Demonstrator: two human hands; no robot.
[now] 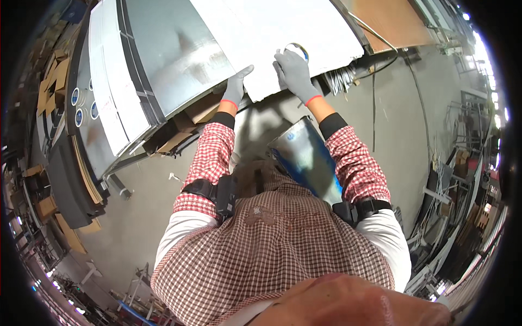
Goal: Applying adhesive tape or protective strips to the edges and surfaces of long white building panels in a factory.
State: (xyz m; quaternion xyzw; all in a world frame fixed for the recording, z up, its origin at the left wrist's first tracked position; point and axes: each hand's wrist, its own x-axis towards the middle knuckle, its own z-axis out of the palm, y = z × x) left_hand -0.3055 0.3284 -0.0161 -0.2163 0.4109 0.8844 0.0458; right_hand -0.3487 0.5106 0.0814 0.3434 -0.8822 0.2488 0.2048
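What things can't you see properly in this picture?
1. Head view: the left hand has its fingertips tucked under the white sheet, so its grip is hidden.
2. Head view: the roll of tape is mostly covered by the right hand.
3. Head view: the shiny panel has its lower end hidden behind the shirt.
4. Head view: the shelves near the rim are too small and bent.

grey metal sheets [163,49], brown cardboard scraps [190,122], black cable [375,65] on concrete floor [147,201]

The white sheet [283,32] lies on the metal stack [168,60], right of 2 stacked panels [106,81].
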